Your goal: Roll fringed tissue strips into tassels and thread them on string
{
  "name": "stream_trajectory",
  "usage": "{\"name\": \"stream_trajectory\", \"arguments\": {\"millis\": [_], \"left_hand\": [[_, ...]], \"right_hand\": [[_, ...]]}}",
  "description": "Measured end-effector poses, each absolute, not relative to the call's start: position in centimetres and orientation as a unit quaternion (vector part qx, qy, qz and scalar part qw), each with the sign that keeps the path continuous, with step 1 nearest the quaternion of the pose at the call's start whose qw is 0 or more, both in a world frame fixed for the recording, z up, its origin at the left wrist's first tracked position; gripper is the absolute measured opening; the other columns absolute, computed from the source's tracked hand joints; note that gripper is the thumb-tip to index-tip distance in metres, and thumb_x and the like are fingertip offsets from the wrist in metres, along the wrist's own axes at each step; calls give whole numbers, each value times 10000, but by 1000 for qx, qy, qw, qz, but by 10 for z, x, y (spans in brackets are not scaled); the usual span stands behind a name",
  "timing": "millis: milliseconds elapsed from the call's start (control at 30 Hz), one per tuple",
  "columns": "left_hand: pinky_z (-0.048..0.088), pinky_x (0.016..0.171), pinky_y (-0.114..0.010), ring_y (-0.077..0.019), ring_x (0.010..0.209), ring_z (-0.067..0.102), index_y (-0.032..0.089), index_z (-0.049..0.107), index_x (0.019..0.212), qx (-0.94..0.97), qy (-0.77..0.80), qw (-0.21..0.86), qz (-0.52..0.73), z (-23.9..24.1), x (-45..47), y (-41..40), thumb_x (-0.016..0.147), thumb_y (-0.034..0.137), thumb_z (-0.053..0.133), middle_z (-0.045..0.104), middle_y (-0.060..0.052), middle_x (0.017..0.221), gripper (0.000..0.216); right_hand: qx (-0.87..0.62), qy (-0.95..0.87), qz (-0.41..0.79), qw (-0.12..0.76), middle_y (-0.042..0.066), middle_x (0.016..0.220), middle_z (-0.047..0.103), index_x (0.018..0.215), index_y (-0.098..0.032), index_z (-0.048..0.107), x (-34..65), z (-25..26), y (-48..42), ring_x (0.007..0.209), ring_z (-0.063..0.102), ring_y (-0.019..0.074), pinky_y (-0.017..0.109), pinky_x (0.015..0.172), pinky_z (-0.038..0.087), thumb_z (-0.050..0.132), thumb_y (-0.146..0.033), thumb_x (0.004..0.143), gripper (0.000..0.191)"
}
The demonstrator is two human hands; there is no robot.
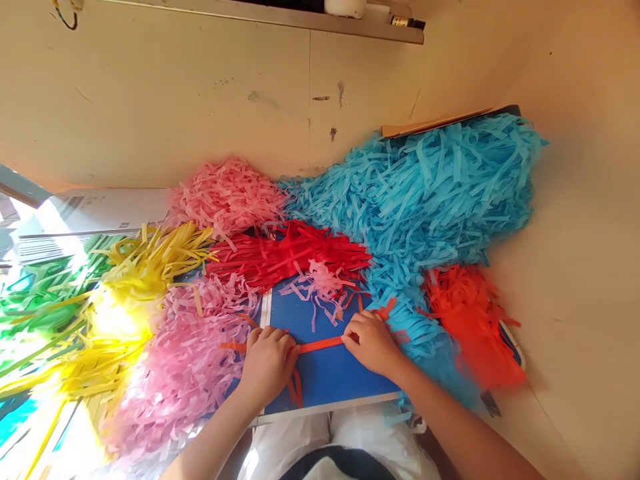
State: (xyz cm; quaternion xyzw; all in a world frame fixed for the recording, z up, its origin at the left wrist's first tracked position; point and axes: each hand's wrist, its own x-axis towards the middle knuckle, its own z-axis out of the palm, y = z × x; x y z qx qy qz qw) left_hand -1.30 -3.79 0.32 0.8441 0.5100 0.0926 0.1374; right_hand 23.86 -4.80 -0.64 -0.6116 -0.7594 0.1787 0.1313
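Observation:
An orange paper strip bundle (323, 345) stretches across the blue board (340, 373) between my hands. My left hand (270, 357) is closed on its left part, with loose orange ends sticking out past the fingers. On the right, my right hand (367, 337) pinches the other part, and frayed orange ends fan out behind it. Just beyond my hands lies a small pink tuft of shredded paper (323, 280), partly over a red fringe bundle (295, 250).
Blue shredded paper (425, 193) heaps at the back right, beside orange-red fringe (475, 320). Pink paper (227, 193), lilac-pink paper (190, 360), yellow fringe (125, 300) and green fringe (55, 293) crowd the left. A wall (200, 100) with a ledge (280, 20) stands behind.

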Motion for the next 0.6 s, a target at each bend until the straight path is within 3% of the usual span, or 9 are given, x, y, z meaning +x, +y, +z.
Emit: {"name": "stream_trajectory", "arguments": {"millis": [100, 200, 333, 467, 600], "left_hand": [[389, 809, -441, -249, 807, 591, 204, 639, 735, 848, 516, 104, 61, 9, -9, -36, 905, 249, 551, 670, -45, 764, 197], [369, 927, -484, -256, 909, 593, 241, 676, 862, 867, 488, 53, 81, 10, -8, -39, 890, 195, 591, 678, -36, 863, 101], [290, 1041, -508, -246, 973, 582, 304, 704, 864, 906, 405, 9, 123, 3, -8, -46, 893, 155, 606, 670, 0, 831, 181], [303, 1030, -491, -243, 965, 580, 256, 703, 823, 907, 401, 2, 128, 2, -3, -48, 877, 141, 606, 673, -10, 812, 160], [328, 995, -484, -251, 943, 576, 217, 682, 768, 903, 412, 10, 126, 7, 9, -46, 902, 263, 612, 673, -31, 799, 158]], "right_hand": [[-629, -756, 144, 111, 7, 754, 634, 684, -204, 615, 232, -5, -48, 819, 542, 196, 347, 751, 331, 683, -170, 815, 151], [-573, -805, 89, 125, 22, 894, 675, 831, -226, 656, 228, -4, -53, 917, 547, 219, 396, 819, 322, 666, -150, 824, 77], [-470, -866, 43, 164, 18, 948, 690, 838, -219, 647, 226, -6, -60, 1010, 537, 230, 464, 942, 280, 657, -209, 866, 31], [-456, -874, 4, 169, 13, 888, 692, 811, -203, 638, 224, -10, -59, 980, 542, 205, 442, 941, 289, 583, -211, 944, 143], [-460, -877, -9, 138, 23, 876, 683, 781, -191, 636, 221, -11, -50, 962, 542, 197, 406, 918, 318, 559, -152, 945, 185]]}}
